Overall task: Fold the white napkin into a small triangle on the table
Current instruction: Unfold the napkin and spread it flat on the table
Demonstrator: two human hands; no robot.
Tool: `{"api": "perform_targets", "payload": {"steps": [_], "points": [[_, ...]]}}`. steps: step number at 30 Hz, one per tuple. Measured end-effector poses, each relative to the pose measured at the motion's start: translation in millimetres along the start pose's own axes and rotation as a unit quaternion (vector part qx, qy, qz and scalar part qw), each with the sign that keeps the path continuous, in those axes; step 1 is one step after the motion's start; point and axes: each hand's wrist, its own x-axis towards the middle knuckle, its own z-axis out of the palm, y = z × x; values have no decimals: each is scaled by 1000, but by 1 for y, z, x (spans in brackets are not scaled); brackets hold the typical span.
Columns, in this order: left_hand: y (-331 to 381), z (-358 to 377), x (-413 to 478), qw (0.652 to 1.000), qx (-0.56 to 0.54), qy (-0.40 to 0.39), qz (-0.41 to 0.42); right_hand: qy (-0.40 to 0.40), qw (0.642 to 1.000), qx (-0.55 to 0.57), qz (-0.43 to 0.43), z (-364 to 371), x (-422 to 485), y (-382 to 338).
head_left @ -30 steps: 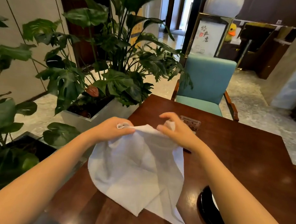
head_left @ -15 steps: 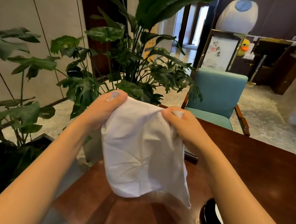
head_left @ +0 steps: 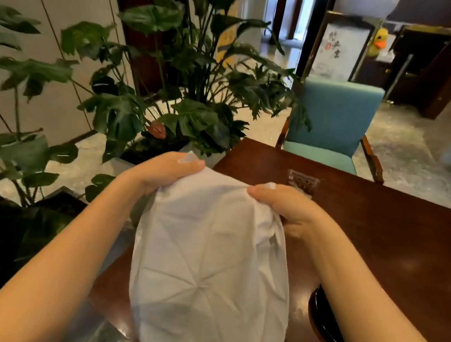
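Both hands are raised over the near left part of the tabletop [head_left: 377, 240], each closed on an upper corner of the white napkin [head_left: 209, 266]. The left hand [head_left: 163, 171] is curled into a loose fist, thumb pressed against the side of the forefinger, with a small tip of cloth poking out above the knuckles. The right hand [head_left: 284, 204] grips the same way, thumb pointing toward the left hand, and a small bit of cloth shows above its fingers too. The two hands are near each other but apart, and the top edge of the napkin runs between them with gathered creases at each grip.

The napkin hangs down from the hands toward the camera as one broad rounded sheet, marked with fold lines that spread out from a point in its lower middle. Its lower edge leaves the bottom of the view, so whether it touches the tabletop cannot be told.

On the dark brown tabletop, just beyond the right hand, lies a small clear holder [head_left: 302, 179]; what is in it cannot be made out. A dark round dish [head_left: 322, 323] sits near the right forearm, partly hidden by it, and its contents are not visible. A teal chair [head_left: 334, 118] stands at the far side of the tabletop, and a planter [head_left: 149, 149] full of large green leaves stands on the floor to the left.
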Motion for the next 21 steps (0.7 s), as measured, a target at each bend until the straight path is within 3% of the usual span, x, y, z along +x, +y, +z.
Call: {"api": "perform_targets", "payload": {"steps": [4, 8, 15, 21], "points": [[-68, 24, 53, 991, -12, -98, -90, 61, 991, -12, 118, -20, 57, 55], [-137, 35, 99, 977, 32, -162, -135, 124, 976, -9, 177, -44, 97, 97], [-184, 46, 179, 994, 31, -17, -103, 290, 935, -87, 186, -105, 161, 139], [-204, 64, 238, 993, 68, 41, -88, 411, 871, -215, 162, -138, 191, 152]]}}
